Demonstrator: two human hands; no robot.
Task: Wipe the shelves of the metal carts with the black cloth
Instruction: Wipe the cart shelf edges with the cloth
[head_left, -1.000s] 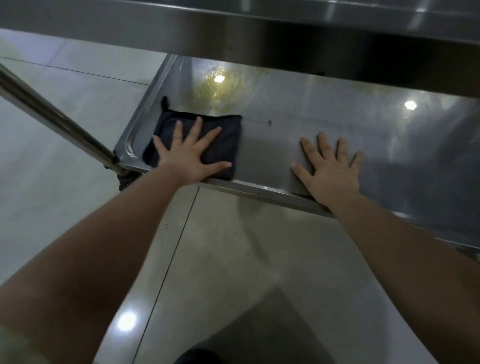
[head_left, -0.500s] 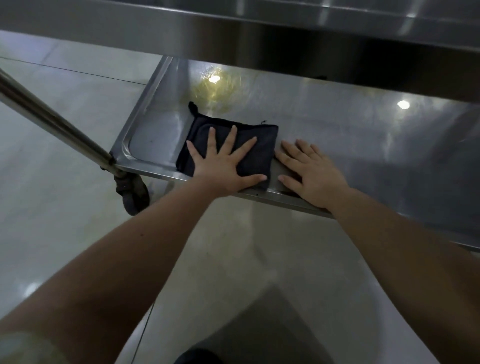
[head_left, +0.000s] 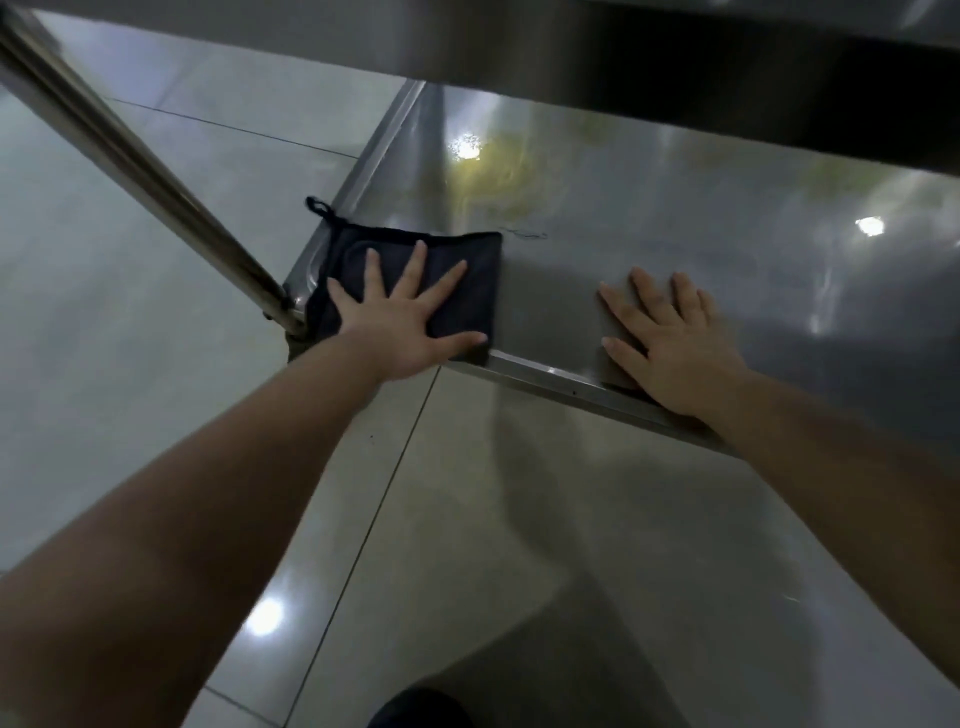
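Observation:
The black cloth lies folded flat in the near left corner of the metal cart's lower shelf. My left hand presses down on the cloth with its fingers spread straight. To the right, my right hand rests flat on the bare shelf at its front rim, fingers straight and close together, well apart from the cloth. A small loop at the cloth's far left corner hangs over the shelf's left rim.
The cart's upper shelf overhangs the back of the lower one. A slanted steel post meets the shelf's near left corner. A yellowish smear lies on the shelf beyond the cloth. Pale tiled floor surrounds the cart.
My left hand slid the cloth back left into the shelf corner after sweeping it right. My right hand, beside the cloth half a second ago, now lies flat farther right.

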